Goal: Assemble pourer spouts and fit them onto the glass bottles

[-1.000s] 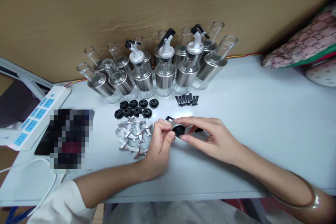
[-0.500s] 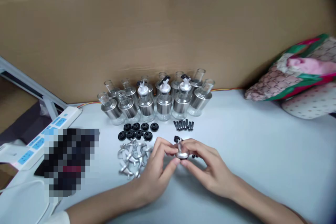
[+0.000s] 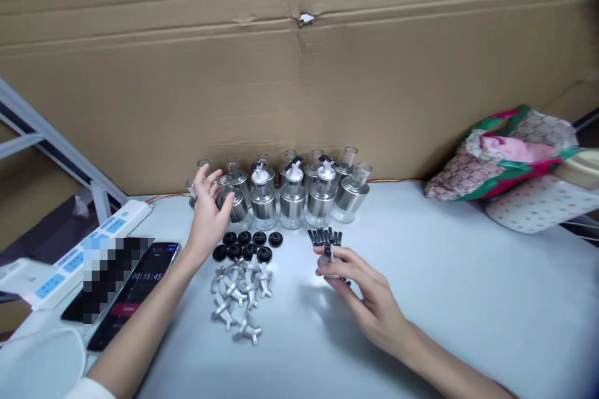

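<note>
My left hand [image 3: 208, 219] reaches up to the left end of the bottle rows, fingers apart, in front of a glass bottle [image 3: 238, 207] with a metal band; whether it touches the glass I cannot tell. Low over the table, my right hand [image 3: 369, 294] pinches a silver pourer cap [image 3: 329, 267] with a black lever on top. Three front-row bottles, one being the middle bottle [image 3: 292, 204], wear similar caps with black levers. The other bottle necks that show are bare. Close beyond my right fingers lie several small black levers [image 3: 322, 237].
Black ring-shaped stoppers [image 3: 259, 238] lie in two rows before the bottles. Nearer is a heap of silver pourer caps [image 3: 236, 287]. A power strip [image 3: 79, 255] and a phone [image 3: 135, 293] are at left, a patterned bag [image 3: 461, 165] at right. Cardboard [image 3: 290, 87] stands behind.
My left hand has let go of the pourer cap and moved up and left to the bottles, opening. My right hand keeps the cap. The camera view has tilted upward.
</note>
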The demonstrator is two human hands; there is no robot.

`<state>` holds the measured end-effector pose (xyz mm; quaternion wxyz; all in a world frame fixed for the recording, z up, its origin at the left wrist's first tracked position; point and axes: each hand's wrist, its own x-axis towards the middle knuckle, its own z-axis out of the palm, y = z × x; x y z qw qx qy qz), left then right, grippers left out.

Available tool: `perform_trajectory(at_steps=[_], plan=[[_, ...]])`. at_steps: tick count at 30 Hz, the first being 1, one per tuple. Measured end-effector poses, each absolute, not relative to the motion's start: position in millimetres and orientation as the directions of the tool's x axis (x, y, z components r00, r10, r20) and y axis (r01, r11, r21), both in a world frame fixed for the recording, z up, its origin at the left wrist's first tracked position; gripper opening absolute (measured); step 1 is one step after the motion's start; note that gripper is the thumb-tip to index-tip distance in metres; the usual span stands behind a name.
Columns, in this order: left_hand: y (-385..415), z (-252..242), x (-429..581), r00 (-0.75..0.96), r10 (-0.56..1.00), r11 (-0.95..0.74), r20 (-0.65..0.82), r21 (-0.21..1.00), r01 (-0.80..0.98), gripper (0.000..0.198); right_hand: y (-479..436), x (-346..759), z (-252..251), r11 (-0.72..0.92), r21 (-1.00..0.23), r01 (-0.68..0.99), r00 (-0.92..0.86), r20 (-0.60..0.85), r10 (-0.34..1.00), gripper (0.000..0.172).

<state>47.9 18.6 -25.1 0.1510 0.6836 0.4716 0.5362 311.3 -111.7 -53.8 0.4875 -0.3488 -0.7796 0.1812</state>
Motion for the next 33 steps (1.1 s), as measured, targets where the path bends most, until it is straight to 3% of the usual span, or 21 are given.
perform_trajectory(at_steps=[3,8,15,18,21,23,25,29,33], plan=[[24.8,-36.8,44.6,0.046,0.829,-0.486,0.557,0.678,0.552,0.053,-110.8,312.4,-58.9,0.690,-0.618,0.378,-0.231,0.659,0.716,0.031],[23.4,-46.0,49.3,0.043,0.770,-0.545,0.636,0.621,0.564,0.043,-108.9,313.5,-62.3,0.666,-0.651,0.365,-0.114,0.679,0.726,0.043],[6.2,-30.4,52.9,0.033,0.401,-0.810,0.915,0.338,0.479,0.033,-108.8,313.5,-58.4,0.665,-0.592,0.456,-0.004,0.746,0.666,0.052],[-19.3,-11.0,68.8,0.028,0.226,-0.921,0.974,0.204,0.331,0.039,-110.1,313.6,-57.7,0.656,-0.628,0.418,0.016,0.727,0.686,0.053],[-51.1,1.3,91.2,0.072,0.468,-0.882,0.881,0.461,0.102,0.041,-110.2,313.9,-58.1,0.676,-0.640,0.366,-0.043,0.714,0.699,0.051],[-69.2,0.6,104.7,0.141,0.680,-0.722,0.720,0.691,-0.045,0.037,-110.4,314.2,-58.4,0.686,-0.638,0.351,-0.081,0.709,0.701,0.050],[-82.0,-6.2,114.3,0.234,0.787,-0.559,0.570,0.821,-0.119,0.037,-111.5,314.5,-57.7,0.684,-0.638,0.354,-0.094,0.704,0.704,0.051],[-91.9,-24.6,122.7,0.406,0.769,-0.464,0.493,0.868,-0.177,0.044,-114.4,314.2,-53.0,0.690,-0.601,0.404,-0.106,0.718,0.688,0.058],[-91.8,-33.7,125.2,0.429,0.805,-0.360,0.410,0.912,-0.196,0.044,-112.4,313.8,-46.9,0.709,-0.558,0.431,-0.103,0.750,0.653,0.061]])
